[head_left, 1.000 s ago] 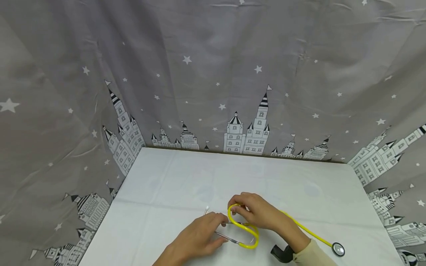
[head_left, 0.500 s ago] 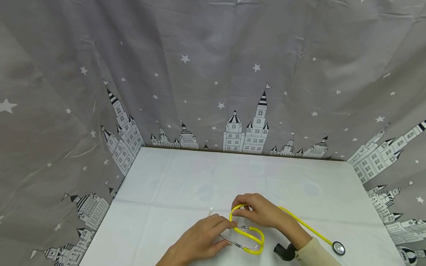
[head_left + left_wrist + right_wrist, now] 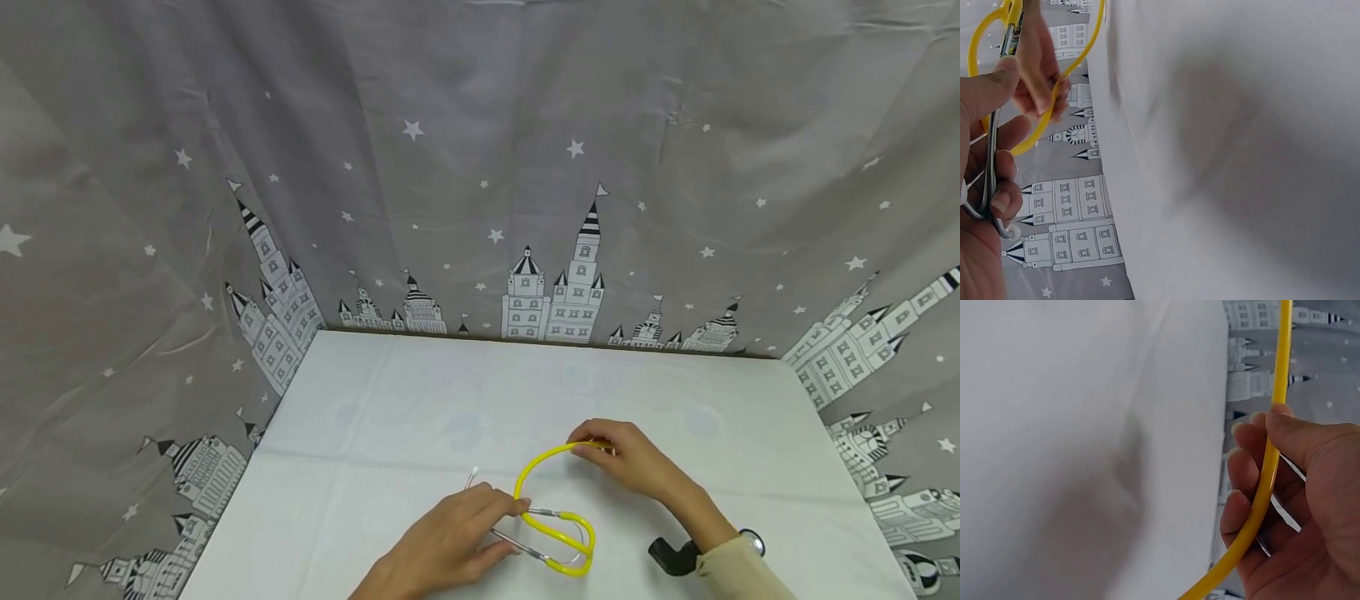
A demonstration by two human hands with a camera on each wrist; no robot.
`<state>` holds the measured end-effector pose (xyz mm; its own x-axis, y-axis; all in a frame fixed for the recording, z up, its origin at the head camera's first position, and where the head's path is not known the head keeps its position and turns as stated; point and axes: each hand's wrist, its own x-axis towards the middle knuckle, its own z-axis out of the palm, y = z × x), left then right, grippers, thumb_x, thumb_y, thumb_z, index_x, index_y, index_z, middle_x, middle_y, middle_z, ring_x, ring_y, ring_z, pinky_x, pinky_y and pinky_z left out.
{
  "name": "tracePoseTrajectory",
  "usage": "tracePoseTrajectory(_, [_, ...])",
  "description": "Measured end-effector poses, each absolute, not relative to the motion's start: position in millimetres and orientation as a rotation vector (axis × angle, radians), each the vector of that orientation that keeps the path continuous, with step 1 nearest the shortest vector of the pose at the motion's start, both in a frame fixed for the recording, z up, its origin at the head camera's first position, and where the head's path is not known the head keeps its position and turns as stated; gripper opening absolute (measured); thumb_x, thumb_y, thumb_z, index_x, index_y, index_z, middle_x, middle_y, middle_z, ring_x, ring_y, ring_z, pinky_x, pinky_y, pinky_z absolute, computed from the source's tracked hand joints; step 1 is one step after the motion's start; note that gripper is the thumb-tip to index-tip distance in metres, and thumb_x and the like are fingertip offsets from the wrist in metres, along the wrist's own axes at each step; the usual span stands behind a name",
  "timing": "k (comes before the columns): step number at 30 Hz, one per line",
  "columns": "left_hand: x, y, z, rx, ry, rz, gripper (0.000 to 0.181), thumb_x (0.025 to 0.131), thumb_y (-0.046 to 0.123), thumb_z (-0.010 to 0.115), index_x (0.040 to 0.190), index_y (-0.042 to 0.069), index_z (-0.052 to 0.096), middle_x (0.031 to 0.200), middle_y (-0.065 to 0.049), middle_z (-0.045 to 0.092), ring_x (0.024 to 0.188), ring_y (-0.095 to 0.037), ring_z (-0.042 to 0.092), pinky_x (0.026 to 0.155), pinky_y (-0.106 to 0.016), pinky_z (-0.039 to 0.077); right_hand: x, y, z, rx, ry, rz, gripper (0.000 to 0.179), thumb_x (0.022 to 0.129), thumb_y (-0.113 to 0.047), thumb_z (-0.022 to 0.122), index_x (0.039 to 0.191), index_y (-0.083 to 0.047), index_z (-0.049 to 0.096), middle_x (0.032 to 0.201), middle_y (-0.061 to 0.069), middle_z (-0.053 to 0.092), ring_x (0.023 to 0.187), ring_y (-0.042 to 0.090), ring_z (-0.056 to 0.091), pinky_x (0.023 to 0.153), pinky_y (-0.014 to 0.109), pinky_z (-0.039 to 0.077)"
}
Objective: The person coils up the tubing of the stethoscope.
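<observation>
Grey fabric backdrop point(image 3: 450, 125), printed with white stars and black-and-white castles point(image 3: 577, 287); some creasing; hung behind and at both sides of the bench.

Bench point(image 3: 390, 400): white covering, visible fold lines, faint darker patches.

Stethoscope point(image 3: 537, 459), one: yellow tubing, metal fittings. Position: near part of the bench, right of centre, between and in both hands. Tubing forms a narrow loop at the fork, then arches up and over to the right.

Metal ear tubes point(image 3: 521, 547), belonging to the same: pointing leftward, joined to the yellow fork. One white ear tip point(image 3: 475, 472) shows beyond the fingers of the left hand.

Chest piece point(image 3: 754, 540), round, dark rim: far right end, partly hidden by sleeve and forearm.

Left hand point(image 3: 461, 527): holding the metal ear tubes between thumb and curled fingers; in the left wrist view the metal crosses the fingers lengthwise.

Right hand point(image 3: 626, 458): pinching the yellow tubing, well apart from the left; in the right wrist view the thumb lies over the tubing, bent fingers beneath.

Sleeve point(image 3: 742, 571), pale beige: on the right forearm.

Black curved object point(image 3: 673, 557): beside the right wrist, one end running to the sleeve; identity unclear.
</observation>
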<state>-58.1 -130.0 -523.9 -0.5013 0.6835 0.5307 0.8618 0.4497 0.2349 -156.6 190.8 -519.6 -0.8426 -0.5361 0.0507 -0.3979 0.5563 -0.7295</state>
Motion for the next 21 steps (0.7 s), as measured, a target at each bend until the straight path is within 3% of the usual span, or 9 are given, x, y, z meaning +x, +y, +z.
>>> tracePoseTrajectory(11, [-70, -133, -514, -1.173, -2.366, -0.669, 0.05, 0.092, 0.028, 0.086, 0.137, 0.015, 0.069, 0.122, 0.007, 0.072, 0.104, -0.007, 0.07, 0.091, -0.017, 0.056, -123, 198, -542, -0.821, 2.742, -1.048, 0.006, 0.103, -0.028, 0.074, 0.108, -0.03, 0.077, 0.103, -0.017, 0.076, 0.084, -0.005, 0.059, 0.073, 0.021, 0.053])
tracePoseTrajectory(18, [-84, -139, -508, -1.016, -2.393, -0.646, 0.051, 0.086, 0.024, 0.091, 0.131, 0.013, 0.07, 0.126, 0.004, 0.074, 0.1, -0.009, 0.068, 0.088, -0.021, 0.058, -80, 170, -546, -1.025, 2.778, -0.975, 0.007, 0.103, -0.026, 0.074, 0.108, -0.024, 0.078, 0.102, -0.016, 0.078, 0.084, -0.01, 0.059, 0.071, 0.019, 0.055])
tracePoseTrajectory(21, [-88, -138, -509, -0.993, -2.435, -0.638, 0.051, 0.089, 0.025, 0.089, 0.134, 0.014, 0.07, 0.129, 0.005, 0.073, 0.101, -0.008, 0.068, 0.088, -0.02, 0.057, -64, 157, -544, -1.125, 2.773, -0.974, 0.009, 0.104, -0.025, 0.073, 0.109, -0.021, 0.08, 0.099, -0.017, 0.077, 0.082, -0.01, 0.058, 0.072, 0.016, 0.054])
